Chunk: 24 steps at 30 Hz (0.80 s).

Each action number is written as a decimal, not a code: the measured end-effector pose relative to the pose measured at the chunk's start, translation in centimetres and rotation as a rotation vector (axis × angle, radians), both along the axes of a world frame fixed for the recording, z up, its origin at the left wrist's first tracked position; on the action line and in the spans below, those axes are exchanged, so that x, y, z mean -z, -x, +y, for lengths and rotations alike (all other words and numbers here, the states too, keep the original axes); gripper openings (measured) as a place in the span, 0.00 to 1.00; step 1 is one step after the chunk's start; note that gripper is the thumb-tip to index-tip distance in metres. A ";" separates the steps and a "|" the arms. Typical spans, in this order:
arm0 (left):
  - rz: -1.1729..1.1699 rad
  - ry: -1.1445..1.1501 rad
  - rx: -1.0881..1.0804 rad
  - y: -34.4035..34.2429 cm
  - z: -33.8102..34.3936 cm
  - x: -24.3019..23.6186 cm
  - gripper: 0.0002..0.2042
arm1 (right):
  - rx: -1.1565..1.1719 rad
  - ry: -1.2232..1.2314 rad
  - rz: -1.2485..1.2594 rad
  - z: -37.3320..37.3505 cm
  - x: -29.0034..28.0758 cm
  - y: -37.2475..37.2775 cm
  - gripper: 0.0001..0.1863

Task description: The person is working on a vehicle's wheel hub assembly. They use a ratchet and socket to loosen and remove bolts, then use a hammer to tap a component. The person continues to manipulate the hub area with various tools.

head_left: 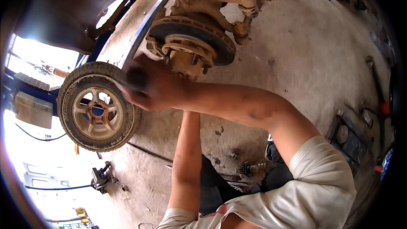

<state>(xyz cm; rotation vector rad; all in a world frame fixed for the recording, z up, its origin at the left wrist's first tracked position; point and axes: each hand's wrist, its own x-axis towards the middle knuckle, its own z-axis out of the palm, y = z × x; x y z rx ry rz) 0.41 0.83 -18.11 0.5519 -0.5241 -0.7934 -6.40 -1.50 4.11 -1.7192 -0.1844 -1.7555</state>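
Under the raised vehicle, a rusty round metal brake disc with its mud-caked wheel hub [193, 44] hangs bare of its wheel above the stained concrete floor [305, 46]. The right hand [148, 87] is raised just below and left of the hub, blurred, its fingers curled around something dark that cannot be made out. The left hand is hidden behind the right forearm, so whether it is open or closed cannot be told; only its forearm rises toward the hub. A removed black tyre on a dusty alloy rim [98, 107] lies on the floor, just left of the right hand.
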 end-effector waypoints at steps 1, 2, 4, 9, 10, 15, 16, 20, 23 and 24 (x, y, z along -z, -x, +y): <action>0.010 -0.006 0.021 0.4 -0.2 0.3 0.28 | -0.097 -0.119 0.083 -0.1 -2.0 -1.1 0.19; 0.030 -0.001 0.061 1.7 -1.2 0.5 0.28 | 0.010 -0.108 0.313 -1.1 -3.1 -2.0 0.22; 0.018 -0.003 0.099 2.3 -1.4 0.1 0.28 | 0.092 -0.151 0.676 -1.3 -5.1 -3.5 0.23; 0.009 -0.022 0.063 -0.1 0.4 0.4 0.28 | -0.034 -0.213 0.819 -0.3 -1.1 -5.2 0.17; -0.013 -0.010 0.051 -0.4 0.4 -0.6 0.28 | -0.082 -0.244 0.790 0.0 -1.8 -3.0 0.16; 0.023 0.012 0.045 -0.3 -0.6 0.4 0.28 | -0.016 -0.061 0.281 -1.0 3.9 -2.5 0.15; 0.019 0.003 0.032 -0.6 -0.1 0.6 0.28 | -0.083 -0.072 0.451 -0.8 2.4 -2.3 0.15; 0.037 0.014 0.075 2.0 -1.7 0.8 0.29 | 0.082 0.031 0.917 -3.6 1.2 -7.7 0.20; 0.017 -0.002 0.015 0.2 0.3 0.8 0.29 | 0.146 0.056 0.896 -0.7 1.1 -5.5 0.17; 0.012 0.011 0.001 -0.3 0.5 0.3 0.29 | 0.054 -0.013 0.805 -0.3 0.3 -3.3 0.16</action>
